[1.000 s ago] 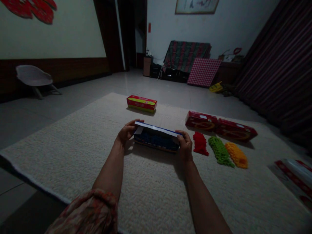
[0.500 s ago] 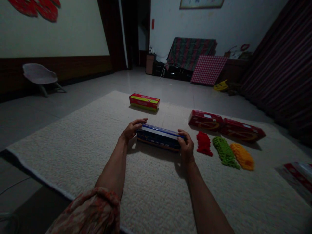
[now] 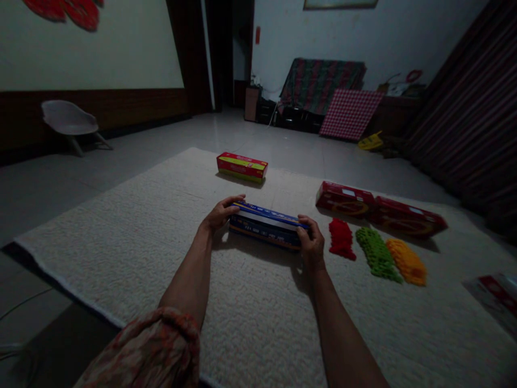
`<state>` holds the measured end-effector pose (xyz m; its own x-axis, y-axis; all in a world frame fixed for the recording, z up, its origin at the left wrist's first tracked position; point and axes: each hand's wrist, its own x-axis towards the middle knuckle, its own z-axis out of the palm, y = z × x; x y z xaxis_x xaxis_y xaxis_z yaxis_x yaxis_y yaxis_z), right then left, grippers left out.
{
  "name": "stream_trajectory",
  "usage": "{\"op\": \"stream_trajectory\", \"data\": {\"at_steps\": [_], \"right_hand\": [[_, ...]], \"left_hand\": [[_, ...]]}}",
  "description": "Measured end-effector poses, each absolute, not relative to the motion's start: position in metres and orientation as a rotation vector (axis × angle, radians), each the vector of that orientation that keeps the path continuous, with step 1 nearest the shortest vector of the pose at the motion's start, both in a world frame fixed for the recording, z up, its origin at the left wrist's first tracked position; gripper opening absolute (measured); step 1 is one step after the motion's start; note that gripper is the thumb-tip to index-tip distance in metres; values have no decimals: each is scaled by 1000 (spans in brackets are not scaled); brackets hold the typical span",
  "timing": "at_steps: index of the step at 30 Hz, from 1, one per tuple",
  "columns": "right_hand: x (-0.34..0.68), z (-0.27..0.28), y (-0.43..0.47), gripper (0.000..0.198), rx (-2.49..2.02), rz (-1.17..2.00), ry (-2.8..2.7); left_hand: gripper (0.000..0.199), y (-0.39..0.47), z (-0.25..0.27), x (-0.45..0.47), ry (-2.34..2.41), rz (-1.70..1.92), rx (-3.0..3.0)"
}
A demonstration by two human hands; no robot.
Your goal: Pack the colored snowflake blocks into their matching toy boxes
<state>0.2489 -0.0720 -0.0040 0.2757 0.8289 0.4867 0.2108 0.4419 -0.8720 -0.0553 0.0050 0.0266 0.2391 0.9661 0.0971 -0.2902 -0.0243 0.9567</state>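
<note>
Blue box [image 3: 265, 231] held by left grip [image 3: 219, 214] and right grip [image 3: 313, 243], pale mat [image 3: 250, 312], dim, seemingly tiled room [image 3: 161, 137]

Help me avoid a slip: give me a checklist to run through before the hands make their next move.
1. Left hand on the left end of the blue box: ok.
2. Right hand on its right end: ok.
3. Lid fully shut: cannot tell; a pale strip shows along the front edge.
4. Box contents: cannot tell, hidden.
5. Red bundle apart from the right hand: ok.
6. Red-and-yellow box apart from both hands: ok.
</note>
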Motion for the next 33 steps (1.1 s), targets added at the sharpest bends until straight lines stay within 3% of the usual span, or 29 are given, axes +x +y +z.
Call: {"op": "stream_trajectory", "data": {"at_steps": [4,17,26,33], "right_hand": [[249,-3,-73,25,-1081,532,-1263],[252,-4,-75,24,-1063,494,-1315],[252,-5,-77,18,-1029,413,-1380],[248,-5,-78,14,-1065,333,-1395]], "left_hand": [[58,5,26,-54,816,1161,1134],[53,4,19,-58,699,1083,1146],[33,8,13,-58,661,1118,1100],[30,5,14,-56,665,1108,1090]]}}
